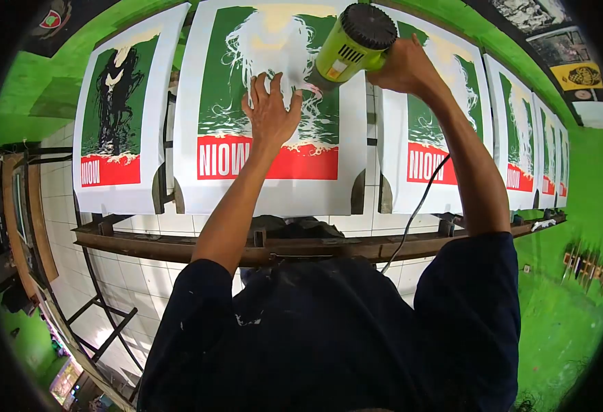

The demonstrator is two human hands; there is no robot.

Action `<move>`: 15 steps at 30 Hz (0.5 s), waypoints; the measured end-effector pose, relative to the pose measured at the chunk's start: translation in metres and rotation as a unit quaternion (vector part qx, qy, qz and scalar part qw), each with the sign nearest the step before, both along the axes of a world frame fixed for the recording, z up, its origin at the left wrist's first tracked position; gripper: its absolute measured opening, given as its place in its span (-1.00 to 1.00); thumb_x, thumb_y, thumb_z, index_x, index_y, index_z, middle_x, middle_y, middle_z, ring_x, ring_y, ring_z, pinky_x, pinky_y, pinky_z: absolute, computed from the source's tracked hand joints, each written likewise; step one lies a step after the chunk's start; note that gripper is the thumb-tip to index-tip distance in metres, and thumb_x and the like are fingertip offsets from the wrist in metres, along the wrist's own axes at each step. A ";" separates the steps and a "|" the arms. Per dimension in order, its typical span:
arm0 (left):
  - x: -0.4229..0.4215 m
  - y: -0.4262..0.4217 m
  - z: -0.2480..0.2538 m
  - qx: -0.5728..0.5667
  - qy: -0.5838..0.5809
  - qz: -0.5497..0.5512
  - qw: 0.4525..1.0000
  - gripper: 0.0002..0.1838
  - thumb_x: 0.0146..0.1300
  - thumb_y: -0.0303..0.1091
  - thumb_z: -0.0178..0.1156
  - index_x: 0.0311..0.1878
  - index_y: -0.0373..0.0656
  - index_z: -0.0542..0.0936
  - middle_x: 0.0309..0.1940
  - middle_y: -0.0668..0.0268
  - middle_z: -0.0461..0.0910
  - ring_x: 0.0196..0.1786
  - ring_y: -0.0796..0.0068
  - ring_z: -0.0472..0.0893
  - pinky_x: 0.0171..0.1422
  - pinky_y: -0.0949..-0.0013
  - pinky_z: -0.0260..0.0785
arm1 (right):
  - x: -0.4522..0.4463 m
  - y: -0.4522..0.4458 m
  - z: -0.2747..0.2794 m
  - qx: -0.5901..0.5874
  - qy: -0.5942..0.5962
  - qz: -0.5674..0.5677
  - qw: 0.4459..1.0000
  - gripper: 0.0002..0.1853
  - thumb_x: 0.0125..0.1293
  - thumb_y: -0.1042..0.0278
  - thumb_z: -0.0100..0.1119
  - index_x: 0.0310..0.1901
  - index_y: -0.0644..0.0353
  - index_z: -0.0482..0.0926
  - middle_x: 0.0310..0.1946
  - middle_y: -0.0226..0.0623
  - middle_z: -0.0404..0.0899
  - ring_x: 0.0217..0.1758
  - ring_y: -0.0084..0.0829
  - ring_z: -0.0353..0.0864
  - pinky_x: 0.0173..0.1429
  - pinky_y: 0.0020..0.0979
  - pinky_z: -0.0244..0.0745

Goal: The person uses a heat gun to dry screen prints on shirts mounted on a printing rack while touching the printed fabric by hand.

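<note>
My right hand (pixel 406 66) grips the handle of a lime-green heat gun (pixel 348 51) with a black ribbed rear cap. Its nozzle points down and left at a white printed panel (pixel 267 196), which carries a green, white and red design. Fingers spread, my left hand (pixel 272 113) is over the middle of that print; whether the fingertips touch the surface I cannot tell. From the right forearm's side a dark cord (pixel 421 206) hangs down past the panel's edge.
A panel with black added to its print (pixel 112 103) stands at left. Several similar panels (pixel 428 185) line up to the right. A rusty metal rail (pixel 157 248) runs along the near side, above white floor tiles (pixel 119 268). The green wall (pixel 555 309) lies at right.
</note>
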State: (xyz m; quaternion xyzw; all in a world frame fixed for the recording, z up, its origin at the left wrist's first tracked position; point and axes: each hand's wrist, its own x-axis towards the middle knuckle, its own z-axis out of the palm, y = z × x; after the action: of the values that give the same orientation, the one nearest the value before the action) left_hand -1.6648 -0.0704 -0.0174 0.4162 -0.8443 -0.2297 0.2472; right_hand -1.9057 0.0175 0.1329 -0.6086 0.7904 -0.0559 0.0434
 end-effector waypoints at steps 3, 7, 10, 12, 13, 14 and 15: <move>0.003 0.002 0.001 0.007 -0.004 0.000 1.000 -0.32 0.39 0.11 0.08 0.38 -0.21 0.39 0.42 -0.09 0.18 0.56 -0.08 0.06 0.52 -0.34 -0.22 | 0.004 -0.009 0.000 0.021 0.036 -0.021 0.999 -0.53 -0.08 0.16 0.37 -0.05 0.06 0.71 -0.21 -0.10 0.76 -0.05 -0.01 0.71 0.53 0.24 0.09; 0.006 0.004 0.001 0.006 -0.001 0.003 1.000 -0.33 0.38 0.09 0.10 0.38 -0.20 0.39 0.42 -0.10 0.17 0.56 -0.08 0.07 0.52 -0.33 -0.21 | 0.007 -0.008 -0.001 0.020 0.015 -0.002 1.000 -0.52 -0.06 0.15 0.37 -0.03 0.07 0.70 -0.20 -0.11 0.76 -0.03 -0.02 0.71 0.54 0.25 0.07; 0.008 0.005 0.001 0.008 -0.002 0.012 1.000 -0.33 0.38 0.09 0.10 0.37 -0.19 0.39 0.42 -0.09 0.17 0.56 -0.08 0.07 0.52 -0.33 -0.21 | 0.002 -0.007 -0.001 0.004 0.015 0.007 1.000 -0.52 -0.05 0.14 0.38 -0.01 0.06 0.69 -0.20 -0.12 0.76 -0.02 -0.04 0.72 0.55 0.25 0.06; 0.012 0.007 -0.001 0.011 -0.006 0.017 1.000 -0.34 0.38 0.09 0.11 0.37 -0.19 0.39 0.42 -0.09 0.18 0.56 -0.08 0.07 0.52 -0.33 -0.21 | 0.000 -0.005 -0.006 -0.022 0.043 -0.009 0.999 -0.51 -0.03 0.15 0.39 0.01 0.03 0.68 -0.20 -0.14 0.76 -0.01 -0.06 0.72 0.56 0.25 0.05; 0.013 0.007 -0.001 0.008 -0.002 0.016 1.000 -0.34 0.38 0.08 0.11 0.37 -0.19 0.39 0.42 -0.08 0.18 0.56 -0.08 0.07 0.52 -0.33 -0.21 | -0.002 -0.002 -0.008 -0.021 0.043 -0.008 0.999 -0.51 -0.03 0.15 0.39 0.01 0.03 0.68 -0.20 -0.14 0.76 -0.01 -0.06 0.72 0.56 0.25 0.05; 0.015 0.007 -0.002 0.005 0.002 0.015 1.000 -0.34 0.38 0.08 0.11 0.37 -0.19 0.40 0.42 -0.07 0.18 0.56 -0.08 0.07 0.52 -0.34 -0.21 | -0.003 0.003 -0.010 -0.035 0.028 0.006 0.999 -0.58 -0.04 0.18 0.36 -0.08 0.10 0.68 -0.24 -0.07 0.74 -0.03 0.00 0.71 0.54 0.27 0.06; 0.016 0.007 -0.003 0.003 0.005 0.014 1.000 -0.34 0.37 0.08 0.11 0.37 -0.20 0.40 0.42 -0.06 0.18 0.56 -0.08 0.07 0.52 -0.34 -0.21 | -0.001 0.008 -0.009 -0.049 0.014 0.020 0.999 -0.64 -0.05 0.22 0.33 -0.17 0.16 0.68 -0.27 0.00 0.72 -0.05 0.06 0.70 0.53 0.28 0.07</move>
State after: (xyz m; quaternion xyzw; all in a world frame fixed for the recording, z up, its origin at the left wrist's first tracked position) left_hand -1.6491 -0.0630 -0.0203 0.4273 -0.8364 -0.2311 0.2538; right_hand -1.9070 0.0258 0.1238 -0.6263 0.7750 -0.0849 0.0037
